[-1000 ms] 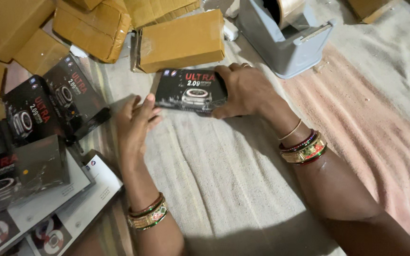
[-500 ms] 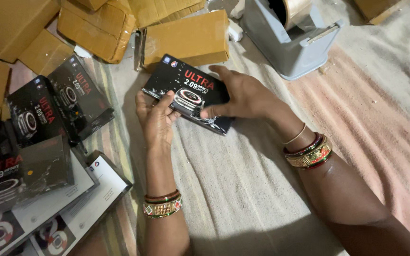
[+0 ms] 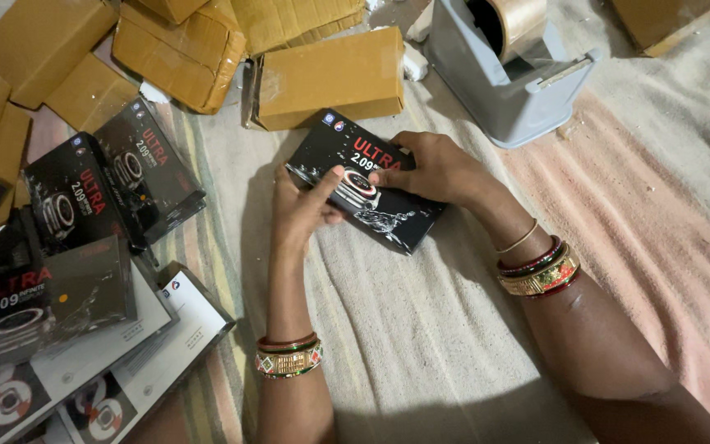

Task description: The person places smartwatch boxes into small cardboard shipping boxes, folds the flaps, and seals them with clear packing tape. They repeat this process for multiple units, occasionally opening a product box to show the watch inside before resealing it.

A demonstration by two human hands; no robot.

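We hold the black smartwatch box [image 3: 363, 182] between both hands, raised a little off the pale blanket [image 3: 421, 329] and tilted, printed face toward us, probably so the face can be checked. The left hand [image 3: 301, 210] grasps its near-left edge, thumb on the printed face, its other fingers hidden beneath the box. The right hand [image 3: 437, 168] grasps the far-right side, its fingers [image 3: 388, 174] curled over the top edge; the grip looks firm on both sides, neither hand released. Just beyond the right fingers lies a closed brown carton [image 3: 326, 78], and further right a grey tape dispenser [image 3: 511, 74] with its roll cut off by the frame's top. Well left of the left fingers, like boxes [image 3: 108, 185] lean in a loose stack, some overlapping, the lowest ones cut off at the frame edge. We cannot tell whether the held box is sealed or what it contains; its underside is out of sight.
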